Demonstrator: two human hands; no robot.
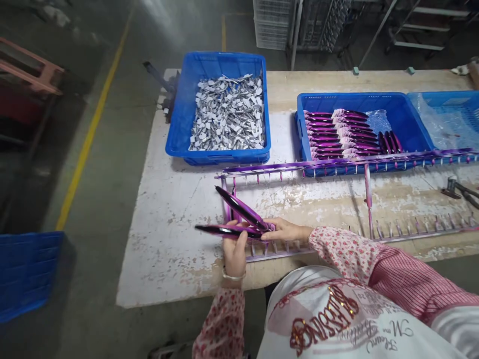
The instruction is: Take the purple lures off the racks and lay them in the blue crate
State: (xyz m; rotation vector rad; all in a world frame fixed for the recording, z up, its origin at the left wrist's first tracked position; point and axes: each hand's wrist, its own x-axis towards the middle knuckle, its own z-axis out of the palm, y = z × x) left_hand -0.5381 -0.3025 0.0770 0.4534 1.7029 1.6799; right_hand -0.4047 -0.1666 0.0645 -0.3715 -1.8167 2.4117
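Note:
In my left hand (pixel 235 252) lies a long, glossy purple-and-black spindle-shaped piece (pixel 220 229), gripped between thumb and fingers with its tip pointing left. My right hand (pixel 284 230) closes round the purple right-hand end of a second such piece (pixel 241 207), which slants up and left. The two pieces meet near my right fingers and spread apart leftwards. Both hands are above the left end of a purple-stained rack (pixel 368 192) with rows of small pegs. Some rack parts behind my hands are hidden.
A blue bin (pixel 174 134) of small silvery pieces stands at the back left. Right of it, another blue bin (pixel 419 124) holds several rows of purple pieces. Pliers-like tool (pixel 454 187) lies right on the worn table (pixel 160 254). A blue crate (pixel 30 274) is at lower left.

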